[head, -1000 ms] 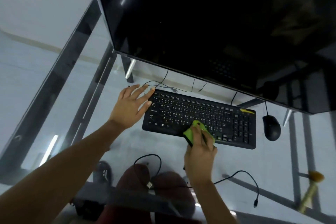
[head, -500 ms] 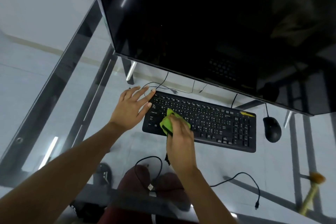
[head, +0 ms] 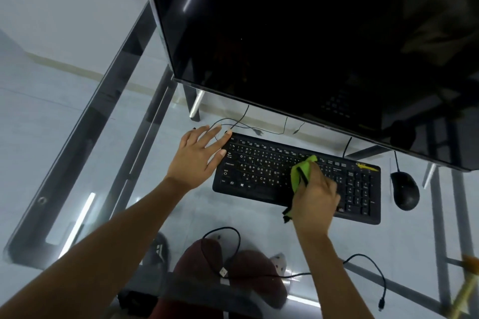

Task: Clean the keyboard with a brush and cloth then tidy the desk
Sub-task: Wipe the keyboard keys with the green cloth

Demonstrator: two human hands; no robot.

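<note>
A black keyboard (head: pixel 261 171) lies on the glass desk (head: pixel 145 204) below the monitor. My left hand (head: pixel 198 155) lies flat at the keyboard's left end, fingers straight and spread, fingertips on its top left corner. My right hand (head: pixel 315 199) grips a bunched green cloth (head: pixel 300 172) and presses it on the keys right of the keyboard's middle. A wooden-handled brush (head: pixel 466 290) lies at the desk's far right edge, blurred and partly cut off.
A large dark monitor (head: pixel 311 46) overhangs the keyboard from behind. A black mouse (head: pixel 404 190) sits right of the keyboard. A loose black USB cable (head: pixel 233 259) curls along the desk's near side. Thin wires (head: pixel 248 128) run behind the keyboard.
My right hand swept the green cloth from the keyboard's middle to its left part, then back right to past the middle. My left hand stayed at the left end.
</note>
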